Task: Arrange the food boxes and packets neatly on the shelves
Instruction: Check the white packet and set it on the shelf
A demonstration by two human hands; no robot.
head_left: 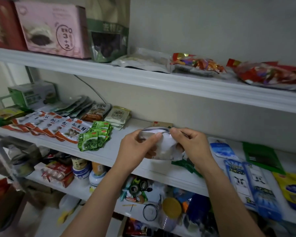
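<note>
A white packet point(164, 147) is gripped by the left hand point(135, 149) and right hand point(190, 142) above the middle shelf's point(109, 151) front edge. Toward its left end, 2 groups, the red-white packets point(58, 127) and green packets point(94, 135), are lined up. The blue packets point(246, 182) at the right end appear unsorted.

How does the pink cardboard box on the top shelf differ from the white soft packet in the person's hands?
The pink cardboard box is rigid and square-edged; the white soft packet is limp and crumpled. The box stands untouched on the top shelf; the packet is gripped by the left hand and right hand at the middle shelf. The box looks larger than the packet. Both appear to be food packaging.
</note>
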